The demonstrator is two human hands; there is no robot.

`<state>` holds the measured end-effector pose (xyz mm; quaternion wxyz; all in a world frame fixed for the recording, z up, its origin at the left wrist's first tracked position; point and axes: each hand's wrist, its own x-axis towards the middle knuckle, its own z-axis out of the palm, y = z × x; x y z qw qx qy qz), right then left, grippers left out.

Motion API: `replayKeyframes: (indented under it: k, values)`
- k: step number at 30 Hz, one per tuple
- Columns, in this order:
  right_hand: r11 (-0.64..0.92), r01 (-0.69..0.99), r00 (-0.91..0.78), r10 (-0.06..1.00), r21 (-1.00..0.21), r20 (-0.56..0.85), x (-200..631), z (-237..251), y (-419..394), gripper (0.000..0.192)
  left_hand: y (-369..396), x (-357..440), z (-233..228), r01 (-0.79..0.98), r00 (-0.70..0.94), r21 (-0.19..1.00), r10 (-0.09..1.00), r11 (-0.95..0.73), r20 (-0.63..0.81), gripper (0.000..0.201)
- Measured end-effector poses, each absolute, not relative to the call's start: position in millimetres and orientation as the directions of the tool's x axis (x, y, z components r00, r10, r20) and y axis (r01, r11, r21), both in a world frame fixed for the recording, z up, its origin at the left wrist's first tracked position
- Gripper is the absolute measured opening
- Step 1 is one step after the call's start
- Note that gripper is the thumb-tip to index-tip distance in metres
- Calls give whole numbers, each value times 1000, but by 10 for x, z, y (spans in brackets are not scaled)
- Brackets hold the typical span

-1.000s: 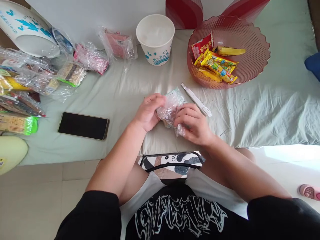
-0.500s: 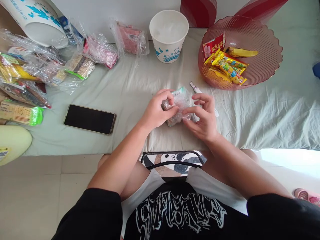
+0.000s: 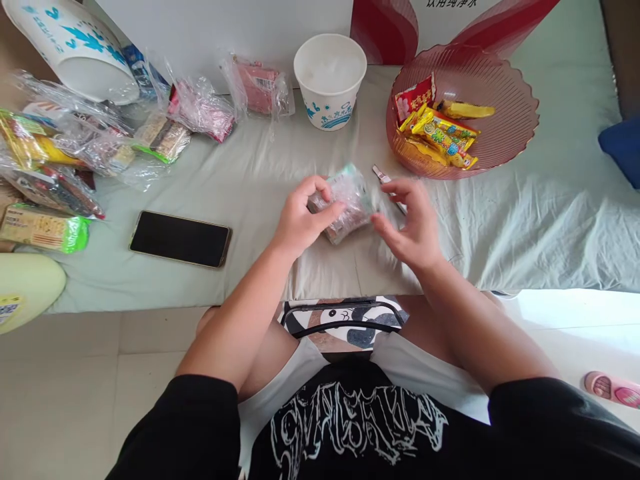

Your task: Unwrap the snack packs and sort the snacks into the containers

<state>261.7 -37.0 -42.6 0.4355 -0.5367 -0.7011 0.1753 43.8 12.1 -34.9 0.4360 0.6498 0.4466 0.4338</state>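
Between my hands is a small clear plastic packet [image 3: 347, 212] with a pale green edge and something pinkish-brown inside; its contents are too blurred to name. My left hand [image 3: 306, 217] grips its left side, thumb on top. At the packet's right edge, my right hand [image 3: 411, 223] has its thumb and fingers spread apart, the thumb tip close to the plastic; whether it touches I cannot tell. Partly covered by that hand, a slim white and dark-red tool [image 3: 382, 173], perhaps a cutter, lies on the cloth.
A pink glass bowl [image 3: 515, 110] with yellow and red snack packets stands back right. Behind the packet is a white paper bucket [image 3: 330, 83]. A phone [image 3: 180, 239] lies to the left, beyond it bagged snacks [image 3: 47, 227] and a tipped bucket [image 3: 85, 53]. A white and red box [image 3: 225, 33] borders the back.
My right hand has drawn away from the packet to the right and its fingers have spread wider. The left hand keeps its hold. The whole view has shifted slightly.
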Motion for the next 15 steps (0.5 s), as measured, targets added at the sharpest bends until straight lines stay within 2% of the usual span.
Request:
replayKeyframes:
  k: [2,4,6,8,11,15]
  values:
    - [276,741,13,906,-613,424,2741,-427,-335,30,180,383,-385,176,100,965,979,-194,179,37]
    - [155,837,77,916,-524,393,2863,-479,-293,31,240,317,-428,159,-3,970,982,-185,188,35]
    - [81,880,105,928,-467,359,2968,-538,-252,30,288,257,-473,175,-65,967,978,-183,197,35]
    - [89,885,80,938,-457,337,3042,-552,-227,23,319,216,-511,219,-83,958,975,-185,208,44]
    - [120,796,49,964,-593,261,3053,-451,-255,21,323,205,-530,292,-73,935,970,-203,233,57]
    - [67,432,-9,997,-899,70,2806,-242,-410,40,249,287,-442,335,-41,910,961,-243,272,53]
